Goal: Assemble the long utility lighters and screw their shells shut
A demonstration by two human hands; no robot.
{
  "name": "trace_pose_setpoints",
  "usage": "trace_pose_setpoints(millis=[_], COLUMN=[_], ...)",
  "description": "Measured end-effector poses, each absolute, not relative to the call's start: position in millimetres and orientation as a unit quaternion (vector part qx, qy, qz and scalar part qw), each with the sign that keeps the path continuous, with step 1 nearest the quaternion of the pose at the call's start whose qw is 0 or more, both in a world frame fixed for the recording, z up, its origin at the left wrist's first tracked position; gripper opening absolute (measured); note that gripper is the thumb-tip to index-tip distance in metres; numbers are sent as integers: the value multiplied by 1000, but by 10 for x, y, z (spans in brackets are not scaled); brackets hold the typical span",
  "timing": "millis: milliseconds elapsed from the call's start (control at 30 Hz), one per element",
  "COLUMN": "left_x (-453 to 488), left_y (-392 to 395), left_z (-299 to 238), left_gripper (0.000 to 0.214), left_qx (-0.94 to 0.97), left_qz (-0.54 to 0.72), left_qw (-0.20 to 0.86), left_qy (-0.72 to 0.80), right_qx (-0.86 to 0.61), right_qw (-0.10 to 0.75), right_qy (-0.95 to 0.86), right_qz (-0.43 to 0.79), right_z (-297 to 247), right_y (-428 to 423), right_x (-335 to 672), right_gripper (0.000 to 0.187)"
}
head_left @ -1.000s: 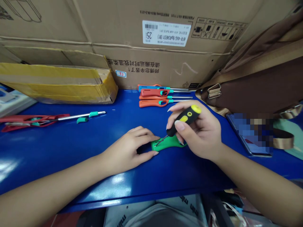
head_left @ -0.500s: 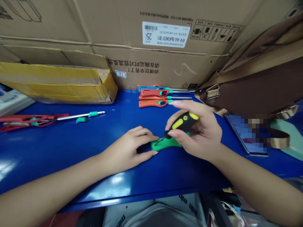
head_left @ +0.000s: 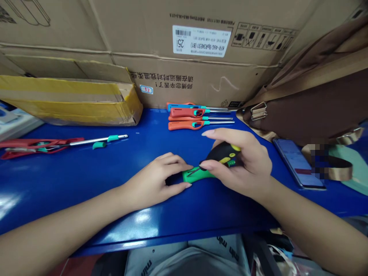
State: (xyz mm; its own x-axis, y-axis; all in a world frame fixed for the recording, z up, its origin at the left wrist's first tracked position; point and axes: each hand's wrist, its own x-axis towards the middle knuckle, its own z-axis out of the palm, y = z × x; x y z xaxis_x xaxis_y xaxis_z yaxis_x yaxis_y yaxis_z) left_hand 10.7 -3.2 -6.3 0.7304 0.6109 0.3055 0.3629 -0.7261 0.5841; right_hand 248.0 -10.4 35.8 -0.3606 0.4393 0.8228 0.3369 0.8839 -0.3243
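A green lighter handle (head_left: 198,174) lies on the blue table in front of me. My left hand (head_left: 161,178) grips its left end between thumb and fingers. In my right hand (head_left: 244,161) is a black and yellow screwdriver (head_left: 220,155), held low and slanted over the green handle. Its thin shaft points down left, and the tip meets the handle near its left end. My right palm and fingers hide the handle's right part.
Several long-nosed lighters (head_left: 186,125) lie stacked by the cardboard box (head_left: 161,69). An opened red lighter (head_left: 54,145) and a small teal piece (head_left: 99,145) are at left. A taped carton (head_left: 86,103) stands behind them. A phone (head_left: 299,163) and brown bag (head_left: 304,107) sit right.
The screwdriver has turned in my right hand and its handle has dropped a little lower. My left hand and the green handle have barely moved.
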Motion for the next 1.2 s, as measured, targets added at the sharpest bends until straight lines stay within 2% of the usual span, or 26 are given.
trace_pose_setpoints(millis=[167,367,567,633,767,833,900,967,1133,1200], left_x=[105,115,110,108,113,114,112,109,108,112], left_y=[-39,-21,-23,-23,-20,-19,-21,-26,-34,-34], left_z=[-54,-77,-65,-64,-74,-76,-71,-63,-54,-55], left_gripper=[30,28,28,30,34,33,32,32,33,33], left_qx=[895,898,896,897,897,897,896,896,896,896], left_qz=[238,248,239,240,235,233,232,232,234,232], left_qw=[259,246,254,251,254,254,253,254,255,256], left_qy=[274,268,274,274,275,278,280,280,278,278], right_qx=[-247,-275,-242,-256,-298,-307,-302,-291,-299,-301], right_qw=[477,551,500,507,534,518,493,477,494,492], right_qy=[-814,-780,-787,-789,-791,-797,-810,-820,-816,-816], right_qz=[222,115,269,233,31,35,95,122,-34,-41], right_z=[319,282,302,339,373,368,371,389,424,415], right_y=[-121,-162,-203,-174,-113,-104,-104,-103,-103,-117], right_x=[2478,2368,2421,2424,2448,2488,2525,2536,2482,2482], right_gripper=[46,27,34,30,17,18,30,33,17,15])
